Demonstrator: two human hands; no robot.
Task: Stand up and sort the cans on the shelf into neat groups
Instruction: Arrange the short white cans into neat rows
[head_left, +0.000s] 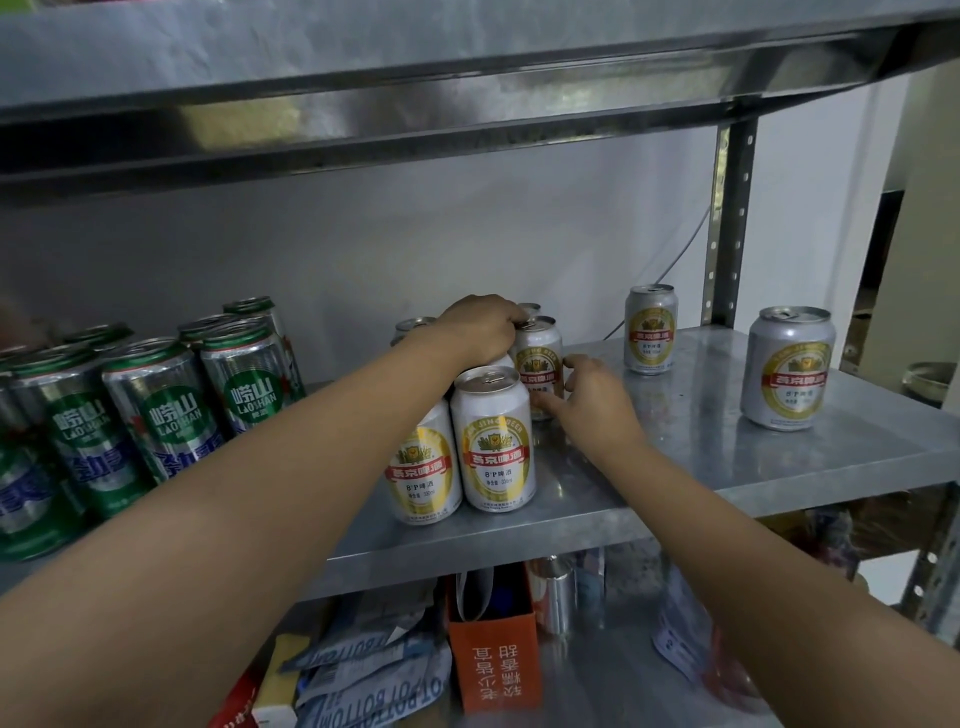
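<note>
Nearest, on the lower level, an open orange box (493, 660) stood upright with a pale looped handle and something blue showing inside it; what else it held was hidden. Printed paper packets (374, 675) lay to its left and a small metal canister (556, 597) stood just behind it.

Above, on the metal shelf (727, 457), two silver front cans (493, 441) stood upright side by side, touching, near the front edge. To their left a tight group of green cans (156, 410) stood upright, several rows deep.

Behind the front pair, the left hand (480, 327) reached over the silver cluster, its fingers curled onto the top rim of the rear can (540, 358), gripping it from above. The right hand (587, 395) lay against that same can's lower side with loosely bent fingers; whether it actually held the can I cannot tell. More silver tops showed behind the left hand.

Farther right, well apart, a single near-right can (789, 366) and a far can (650, 330) stood upright alone, their tabs opened.
</note>
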